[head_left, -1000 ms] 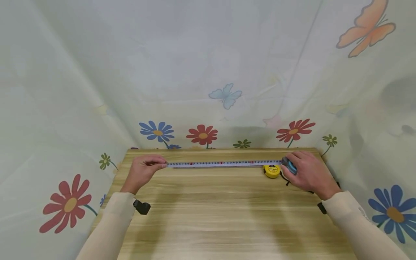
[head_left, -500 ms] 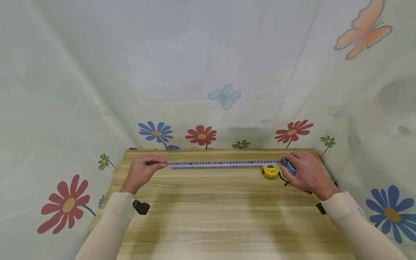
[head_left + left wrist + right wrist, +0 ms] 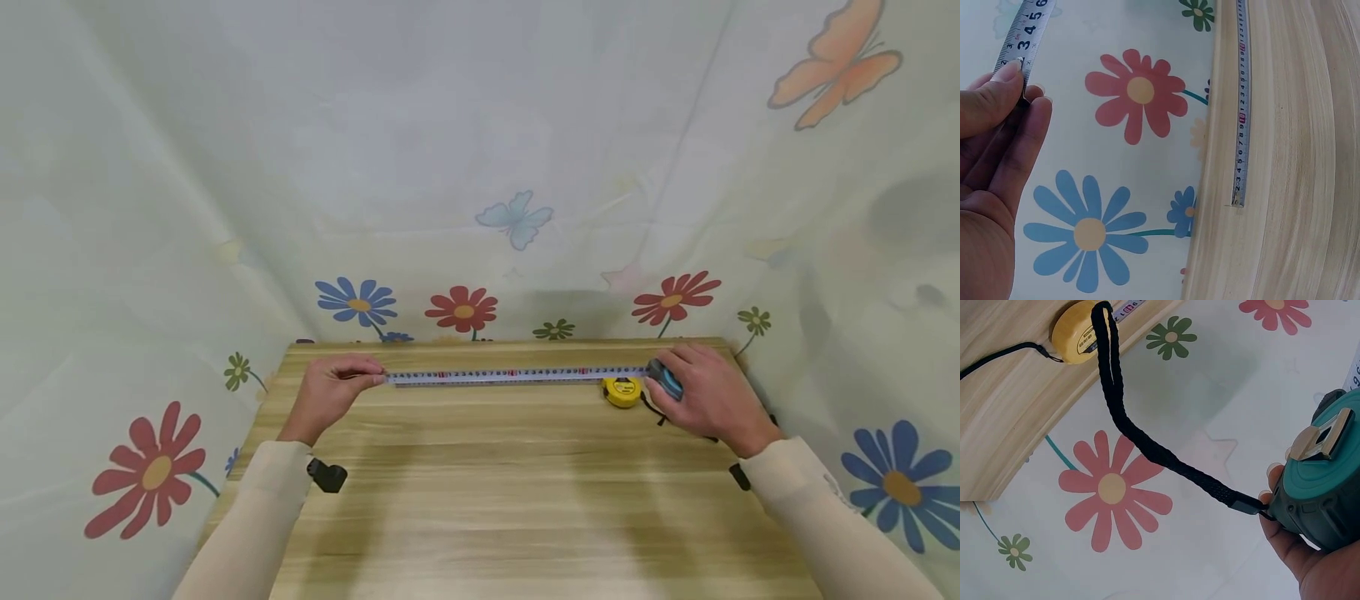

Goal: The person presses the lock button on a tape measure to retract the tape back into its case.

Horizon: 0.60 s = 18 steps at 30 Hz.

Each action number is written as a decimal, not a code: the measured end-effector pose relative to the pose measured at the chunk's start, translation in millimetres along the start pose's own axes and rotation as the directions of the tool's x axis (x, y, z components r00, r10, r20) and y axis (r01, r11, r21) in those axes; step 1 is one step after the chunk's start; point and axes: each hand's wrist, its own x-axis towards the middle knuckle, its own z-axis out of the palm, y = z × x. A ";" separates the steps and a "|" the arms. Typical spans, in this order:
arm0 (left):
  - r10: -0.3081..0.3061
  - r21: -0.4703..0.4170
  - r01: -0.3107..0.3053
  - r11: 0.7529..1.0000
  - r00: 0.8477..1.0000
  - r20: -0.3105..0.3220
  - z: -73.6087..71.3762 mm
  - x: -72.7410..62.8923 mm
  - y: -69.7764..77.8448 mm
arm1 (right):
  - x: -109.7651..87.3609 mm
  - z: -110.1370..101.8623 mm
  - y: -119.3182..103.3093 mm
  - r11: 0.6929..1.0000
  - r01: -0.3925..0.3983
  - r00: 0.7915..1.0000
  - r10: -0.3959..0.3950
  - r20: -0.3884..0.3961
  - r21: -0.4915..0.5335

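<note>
The teal tape measure (image 3: 1319, 487) runs off the right wrist view's right edge; right of centre in the head view, I can't read the yellow tape measure's (image 3: 621, 394) label (image 3: 625, 388).

On the raised tape blade (image 3: 1027, 31), the large black digits 3, 4, 5 and 6 could be read in the left wrist view, and runs of 1 to 9 were shown between red blocks in the head view. On the second tape blade (image 3: 1241, 144), 2 to 9 were followed by a red-marked 10 and a new run from 1. On the yellow tape measure (image 3: 1075, 334), dark lettering was printed too small to be read.
</note>
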 end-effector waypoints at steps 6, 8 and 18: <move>0.014 -0.005 -0.014 1.000 1.000 0.006 0.4 0.9 0.7 | 1.0 2.4 0.4 1.000 0.011 1.000 -0.011 -0.006 -0.007; 0.017 -0.009 -0.017 1.000 1.000 0.010 0.7 1.1 1.0 | 1.1 3.3 0.1 1.000 0.018 1.000 -0.018 -0.009 -0.009; 0.026 -0.018 -0.026 1.000 1.000 0.010 1.7 -0.1 -3.5 | -1.9 5.7 -3.3 1.000 0.007 1.000 -0.007 -0.004 -0.001</move>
